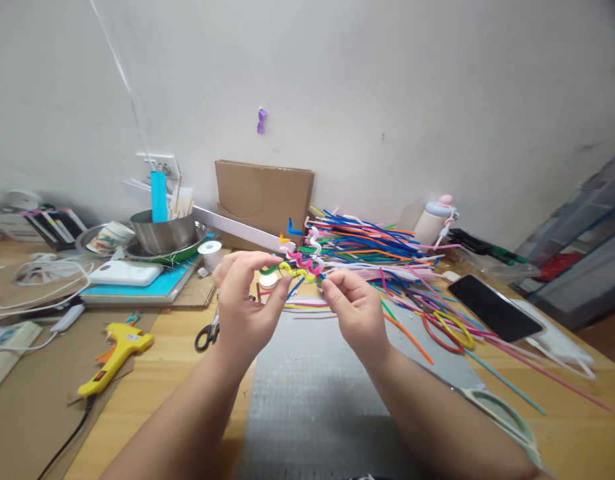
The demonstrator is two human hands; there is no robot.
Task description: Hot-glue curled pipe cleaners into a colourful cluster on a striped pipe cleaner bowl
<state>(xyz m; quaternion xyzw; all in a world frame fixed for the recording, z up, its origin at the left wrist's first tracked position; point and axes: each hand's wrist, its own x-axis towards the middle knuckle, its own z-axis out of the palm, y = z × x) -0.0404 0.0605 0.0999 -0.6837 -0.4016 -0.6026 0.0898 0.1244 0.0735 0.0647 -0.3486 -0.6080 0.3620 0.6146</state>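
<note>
Above the grey cutting mat (pixel 307 380) I hold up a small bent pipe-cleaner piece (pixel 300 272), with wavy yellow, pink and white strands and a green part at its left. My left hand (pixel 247 300) has its thumb and index finger curved around the left end. Its exact contact is partly hidden. My right hand (pixel 357 310) pinches the lower right end, where a bit of blue shows, between thumb and index finger. Bent blue and orange bits stand above the piece; whether they are joined to it I cannot tell.
A heap of colourful pipe cleaners (pixel 372 243) lies behind my hands. Red-and-yellow-handled scissors (pixel 444 331), a phone (pixel 494 308) and pale green scissors (pixel 504 417) are at the right. To the left are a yellow glue gun (pixel 114 353), black scissors (pixel 206 337) and a metal bowl (pixel 164 233).
</note>
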